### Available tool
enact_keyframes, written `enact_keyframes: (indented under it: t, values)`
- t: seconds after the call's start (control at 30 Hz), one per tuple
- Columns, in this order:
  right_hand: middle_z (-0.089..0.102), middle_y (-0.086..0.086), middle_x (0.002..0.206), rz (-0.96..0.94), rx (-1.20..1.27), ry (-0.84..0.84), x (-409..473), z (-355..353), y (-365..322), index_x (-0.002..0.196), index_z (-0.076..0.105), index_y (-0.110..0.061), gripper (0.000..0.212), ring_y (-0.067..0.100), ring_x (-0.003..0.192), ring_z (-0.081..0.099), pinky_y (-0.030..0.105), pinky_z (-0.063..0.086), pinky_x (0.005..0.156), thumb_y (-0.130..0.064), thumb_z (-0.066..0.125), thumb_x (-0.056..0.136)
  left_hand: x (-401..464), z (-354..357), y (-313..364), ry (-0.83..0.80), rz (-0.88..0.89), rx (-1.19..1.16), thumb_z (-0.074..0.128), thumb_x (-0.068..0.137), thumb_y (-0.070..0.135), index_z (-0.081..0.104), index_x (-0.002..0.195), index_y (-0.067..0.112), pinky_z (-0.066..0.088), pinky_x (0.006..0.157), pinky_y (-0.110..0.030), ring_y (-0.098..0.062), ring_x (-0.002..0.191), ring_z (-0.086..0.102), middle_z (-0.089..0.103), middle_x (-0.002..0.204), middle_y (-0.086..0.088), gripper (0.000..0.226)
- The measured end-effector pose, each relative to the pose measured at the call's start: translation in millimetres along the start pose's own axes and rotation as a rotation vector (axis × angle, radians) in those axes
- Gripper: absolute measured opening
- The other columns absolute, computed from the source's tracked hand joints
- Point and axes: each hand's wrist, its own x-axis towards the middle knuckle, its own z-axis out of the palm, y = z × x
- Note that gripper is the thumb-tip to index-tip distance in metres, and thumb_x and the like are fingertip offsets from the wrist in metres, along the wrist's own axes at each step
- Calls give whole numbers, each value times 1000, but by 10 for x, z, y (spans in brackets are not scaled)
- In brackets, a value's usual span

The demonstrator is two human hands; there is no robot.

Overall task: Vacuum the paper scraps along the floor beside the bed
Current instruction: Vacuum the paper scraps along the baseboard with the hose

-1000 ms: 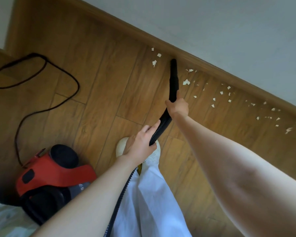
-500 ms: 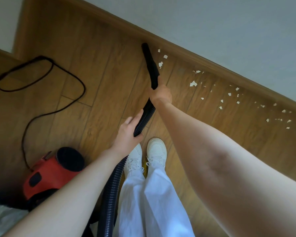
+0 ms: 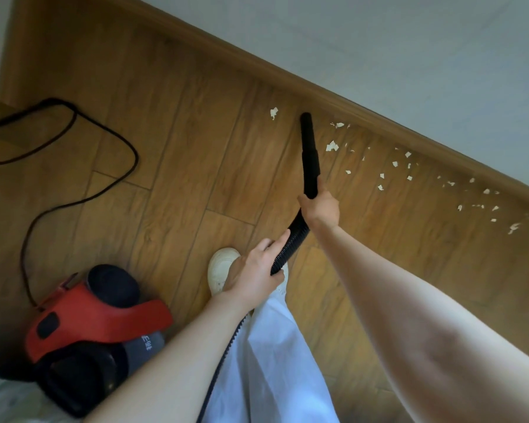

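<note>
My right hand (image 3: 319, 207) grips the base of a black vacuum nozzle (image 3: 309, 151) that points up toward the skirting board. Lower down, my left hand (image 3: 255, 274) holds the ribbed black hose (image 3: 289, 244). The nozzle tip sits on the wooden floor between one larger paper scrap (image 3: 274, 112) on its left and a trail of several small white scraps (image 3: 332, 145) running right along the skirting board. The red and black vacuum body (image 3: 95, 325) stands at lower left.
A black power cord (image 3: 83, 196) loops across the floor at left. The brown skirting board (image 3: 379, 117) and a grey wall run diagonally across the top. My white shoes (image 3: 220, 270) and white trousers are below the hands. Pale fabric shows at the bottom left corner.
The nozzle has swung from left of the first scraps to their right. Two of those scraps are gone; one remains. My view shifted down-left.
</note>
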Motion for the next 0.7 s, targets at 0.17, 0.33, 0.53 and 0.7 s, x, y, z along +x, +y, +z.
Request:
enact_keyframes:
  t: [0.17, 0.33, 0.53, 0.7]
  values:
    - [59, 12, 124, -78, -24, -15, -105, 250, -303, 151, 23, -30, 64, 31, 102, 63, 37, 54, 78, -32, 51, 93, -128, -193, -209, 90, -26, -88, 64, 81, 5, 27, 146, 29, 50, 65, -33, -17, 70, 52, 49, 98, -1, 79]
    - [57, 13, 124, -174, -87, -82, -217, 508, -700, 152, 16, -29, 64, 30, 100, 63, 41, 56, 77, -29, 48, 97, -269, -450, -349, 187, -66, -130, 65, 82, 2, 29, 146, 27, 39, 60, -9, -11, 68, 52, 50, 93, -4, 78]
    - [53, 14, 128, -187, -114, -85, -243, 521, -804, 153, 13, -30, 64, 29, 102, 61, 41, 55, 80, -30, 47, 98, -271, -488, -291, 218, -99, -140, 64, 82, 1, 31, 145, 27, 42, 60, -13, -16, 71, 54, 51, 93, -5, 76]
    - [59, 12, 121, -140, -100, -45, -264, 380, -301, 150, 20, -33, 63, 30, 97, 64, 42, 57, 76, -33, 49, 95, -333, -178, -185, 113, -72, -145, 63, 79, 6, 29, 145, 31, 43, 63, -23, -17, 75, 52, 49, 96, 0, 79]
